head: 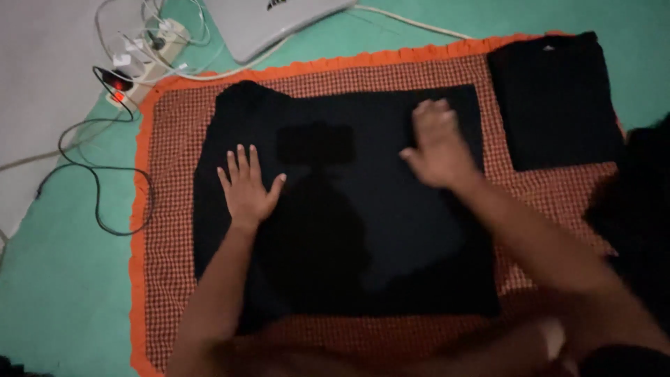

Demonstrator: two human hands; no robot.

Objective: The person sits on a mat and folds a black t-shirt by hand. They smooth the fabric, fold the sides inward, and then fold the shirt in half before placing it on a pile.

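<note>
Pressing flat on the black garment [391, 230], the left hand [246, 188] lies palm down with fingers spread apart, gripping nothing. Over on the other side, the right hand [436, 146] rests open on the same garment near its top edge, blurred, fingers loosely apart and holding nothing. That garment is spread wide across the middle of the checked mat [167, 209] with the orange frill, on the green floor [63, 293]. A second black garment, the folded shirt [555, 98], sits at the mat's far right corner, just beside the spread one. Up left: a power strip [143, 59] with cables, and a laptop [269, 21].
</note>
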